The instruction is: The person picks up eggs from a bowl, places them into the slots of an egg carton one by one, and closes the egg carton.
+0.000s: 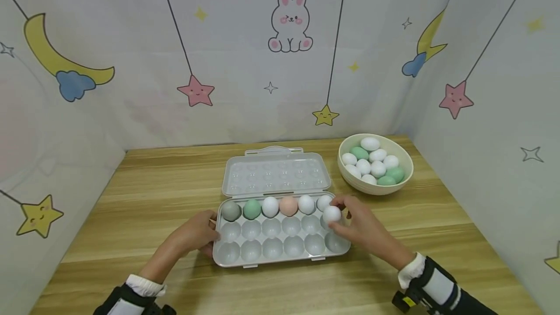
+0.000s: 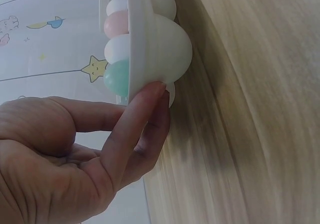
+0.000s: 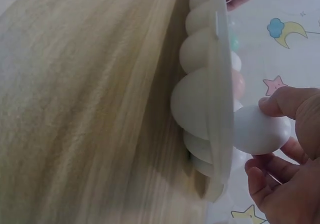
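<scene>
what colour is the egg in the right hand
White; the egg in the right hand shows best in the head view.

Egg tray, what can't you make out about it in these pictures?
- Head view: the right hand and its white egg cover the egg tray's right-end cups.
- Left wrist view: the left hand touches the tray's edge; only its underside shows.
- Right wrist view: blurred, the tray's far end cut off.

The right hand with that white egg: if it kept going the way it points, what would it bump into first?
The right hand pinches a white egg over the right end of the egg tray. Going on down and leftward, it would probably first meet the empty middle-row cup there, beside the back-row white egg; depth is unclear.
</scene>
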Available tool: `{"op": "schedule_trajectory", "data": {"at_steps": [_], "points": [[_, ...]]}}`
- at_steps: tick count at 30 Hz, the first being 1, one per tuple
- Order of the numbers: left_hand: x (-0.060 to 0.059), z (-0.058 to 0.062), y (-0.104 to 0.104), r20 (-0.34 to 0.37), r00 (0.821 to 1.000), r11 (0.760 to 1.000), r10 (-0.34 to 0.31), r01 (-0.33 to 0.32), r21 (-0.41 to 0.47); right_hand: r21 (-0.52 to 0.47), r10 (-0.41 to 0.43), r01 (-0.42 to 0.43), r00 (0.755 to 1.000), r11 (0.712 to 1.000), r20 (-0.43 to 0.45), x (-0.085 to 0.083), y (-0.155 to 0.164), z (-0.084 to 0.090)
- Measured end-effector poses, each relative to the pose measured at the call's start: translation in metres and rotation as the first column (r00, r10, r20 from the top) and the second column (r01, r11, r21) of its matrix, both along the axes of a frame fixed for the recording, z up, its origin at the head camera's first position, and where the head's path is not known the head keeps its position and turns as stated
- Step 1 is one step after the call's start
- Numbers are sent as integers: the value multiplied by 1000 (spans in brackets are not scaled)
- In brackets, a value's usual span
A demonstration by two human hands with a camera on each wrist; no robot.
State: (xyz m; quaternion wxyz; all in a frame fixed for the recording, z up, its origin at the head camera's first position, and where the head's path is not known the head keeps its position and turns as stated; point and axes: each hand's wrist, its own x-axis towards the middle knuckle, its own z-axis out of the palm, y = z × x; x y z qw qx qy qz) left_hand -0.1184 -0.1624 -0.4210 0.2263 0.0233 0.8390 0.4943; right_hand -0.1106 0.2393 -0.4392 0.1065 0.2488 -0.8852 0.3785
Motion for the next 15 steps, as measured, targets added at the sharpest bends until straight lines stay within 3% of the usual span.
{"op": "schedule_trajectory", "data": {"at_steps": [15], "points": [[1,3,1,-12,1000,1000,2,-2,-3,155,-28,33,999,987,-35,0,-4,-15]]}}
